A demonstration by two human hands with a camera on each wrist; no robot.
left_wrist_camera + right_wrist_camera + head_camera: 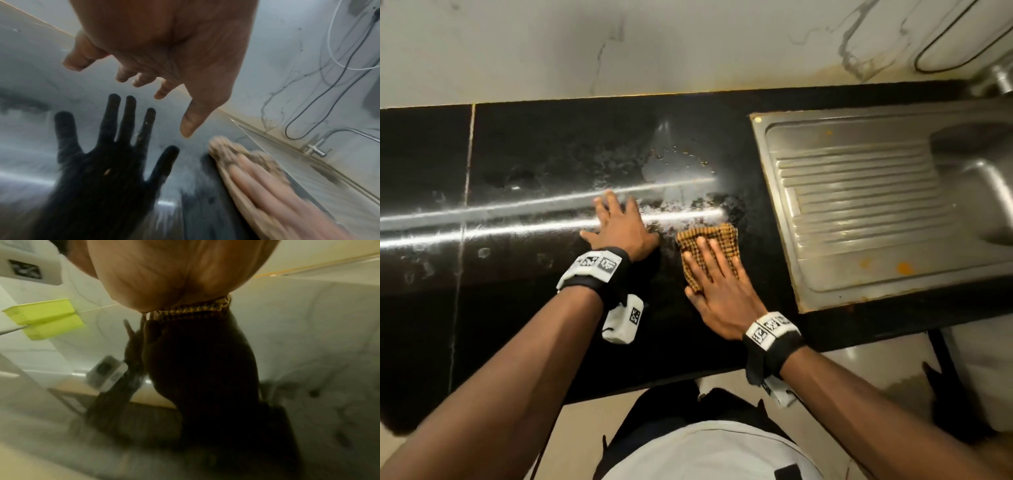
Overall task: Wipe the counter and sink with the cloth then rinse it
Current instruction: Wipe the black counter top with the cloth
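A brown checked cloth [714, 238] lies flat on the wet black counter [551, 154], just left of the steel sink [893, 205]. My right hand [717, 284] presses on the cloth with straight fingers spread over it. In the right wrist view only the cloth's edge [195, 310] shows under my palm. My left hand [618, 224] rests flat on the counter a little left of the cloth, fingers spread; the left wrist view shows its fingers [144, 78] straight above their dark reflection. The cloth [242, 155] and right hand appear blurred there.
Smears of water and orange specks [671, 161] lie on the counter beyond the hands. The sink's ribbed drainboard [859, 198] has orange stains [904, 267]. A tap [316, 149] stands at the far right by the marble wall. A lime-green plastic object [45, 318] shows at left.
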